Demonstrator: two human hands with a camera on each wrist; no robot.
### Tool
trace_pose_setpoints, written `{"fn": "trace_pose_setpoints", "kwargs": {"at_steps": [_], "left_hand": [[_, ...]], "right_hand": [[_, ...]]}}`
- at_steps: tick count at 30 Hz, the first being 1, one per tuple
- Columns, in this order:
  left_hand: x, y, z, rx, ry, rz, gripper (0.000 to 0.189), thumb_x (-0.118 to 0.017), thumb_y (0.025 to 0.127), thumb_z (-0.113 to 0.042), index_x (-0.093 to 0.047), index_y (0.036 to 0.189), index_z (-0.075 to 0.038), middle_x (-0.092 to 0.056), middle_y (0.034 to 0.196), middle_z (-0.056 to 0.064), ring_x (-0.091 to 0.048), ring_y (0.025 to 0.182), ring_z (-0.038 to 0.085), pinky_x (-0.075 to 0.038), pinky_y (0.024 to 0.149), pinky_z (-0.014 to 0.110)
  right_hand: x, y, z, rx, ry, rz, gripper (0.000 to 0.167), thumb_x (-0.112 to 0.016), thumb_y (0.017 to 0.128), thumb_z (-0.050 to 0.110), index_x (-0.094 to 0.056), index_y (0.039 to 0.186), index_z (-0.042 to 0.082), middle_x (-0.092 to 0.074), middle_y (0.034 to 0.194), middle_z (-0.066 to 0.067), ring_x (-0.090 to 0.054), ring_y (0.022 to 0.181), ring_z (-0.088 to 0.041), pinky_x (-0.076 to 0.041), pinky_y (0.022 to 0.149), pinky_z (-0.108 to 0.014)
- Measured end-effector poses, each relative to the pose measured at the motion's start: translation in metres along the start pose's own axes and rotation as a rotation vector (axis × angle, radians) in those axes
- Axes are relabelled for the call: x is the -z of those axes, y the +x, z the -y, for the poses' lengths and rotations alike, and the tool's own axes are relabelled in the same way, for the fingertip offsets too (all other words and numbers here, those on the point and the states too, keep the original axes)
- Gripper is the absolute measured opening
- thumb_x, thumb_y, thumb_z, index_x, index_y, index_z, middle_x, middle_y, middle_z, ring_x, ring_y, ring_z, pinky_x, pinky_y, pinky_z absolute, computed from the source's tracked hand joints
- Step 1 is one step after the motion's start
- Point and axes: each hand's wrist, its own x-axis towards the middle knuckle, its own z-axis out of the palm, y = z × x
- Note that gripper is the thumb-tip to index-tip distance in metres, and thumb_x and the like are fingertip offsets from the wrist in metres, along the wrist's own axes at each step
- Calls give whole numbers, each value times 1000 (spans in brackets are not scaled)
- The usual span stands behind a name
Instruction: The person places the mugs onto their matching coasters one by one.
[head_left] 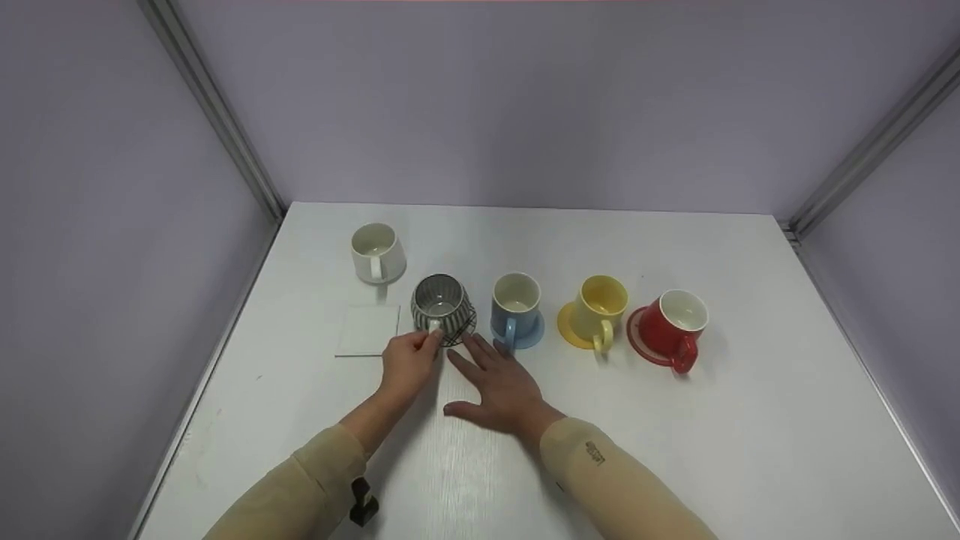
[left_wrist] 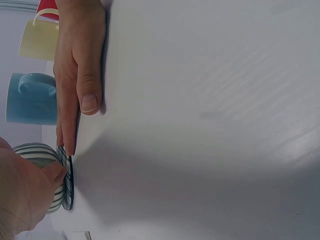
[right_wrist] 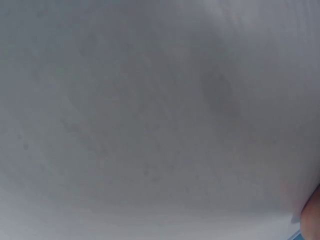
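Note:
My left hand [head_left: 409, 365] pinches the handle of a black-and-white striped mug [head_left: 439, 304]. That mug stands over a round coaster with dark crossing lines [head_left: 469, 324], whose right edge shows beside it. Flat and spread, my right hand [head_left: 504, 390] lies on the table, its fingertips right at the coaster's near edge. In the left wrist view the striped mug [left_wrist: 37, 150] is partly hidden by my left hand [left_wrist: 25, 192], and the right fingers reach the coaster rim [left_wrist: 69, 192]. Just beyond the right hand stands a blue mug [head_left: 516, 306] on a blue coaster [head_left: 534, 334].
A yellow mug [head_left: 602, 306] on a yellow coaster [head_left: 570, 330] and a red mug [head_left: 671, 326] on a red coaster [head_left: 643, 346] stand to the right. Back left is a white mug [head_left: 378, 255]; a white square coaster [head_left: 367, 330] lies nearer. Walls enclose the white table [head_left: 750, 450].

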Motion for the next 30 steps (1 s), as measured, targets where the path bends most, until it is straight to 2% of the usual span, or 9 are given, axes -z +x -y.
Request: {"fn": "trace_pose_setpoints", "kwargs": {"at_steps": [5, 11, 16, 23, 26, 30], "left_hand": [[3, 0, 0, 9, 9, 4, 40, -67, 106, -28, -67, 71, -8, -58, 66, -5, -50, 65, 14, -40, 58, 28], [6, 1, 0, 29, 5, 12, 34, -68, 105, -33, -83, 100, -3, -75, 84, 1, -61, 77, 18, -50, 69, 33], [11, 1, 1, 60, -15, 3, 38, -67, 105, -39, -82, 114, -5, -80, 99, 7, -69, 90, 21, -56, 82, 40], [19, 2, 3, 96, -56, -43, 42, -62, 107, -41, -82, 111, -4, -78, 97, 14, -67, 86, 22, -51, 75, 32], [24, 4, 3, 106, -66, -55, 45, -60, 107, -41, -80, 118, -2, -79, 103, 15, -70, 90, 23, -54, 78, 33], [31, 8, 3, 108, -64, -69, 48, -59, 108, -41, -77, 124, 1, -79, 107, 16, -73, 98, 25, -58, 87, 41]], "right_hand": [[1, 0, 1, 0, 0, 8, 94, -34, 96, 86, -27, 170, 28, -15, 178, -4, -12, 163, -22, -16, 130, -44], [3, 0, 2, 3, 10, 2, 94, -35, 97, 86, -28, 170, 27, -16, 177, -5, -13, 163, -23, -17, 130, -45], [1, -1, 2, 1, -1, 2, 94, -32, 96, 87, -29, 169, 28, -16, 177, -5, -14, 163, -23, -19, 130, -45], [1, 0, 2, 21, 40, -17, 94, -38, 97, 85, -34, 168, 24, -21, 176, -9, -17, 162, -26, -19, 130, -48], [0, 0, 2, 18, 45, -10, 94, -38, 97, 85, -34, 168, 25, -20, 176, -8, -16, 163, -25, -19, 130, -48], [1, 0, 0, -3, 38, 16, 94, -35, 96, 87, -29, 169, 28, -15, 178, -4, -11, 163, -22, -16, 130, -46]]}}
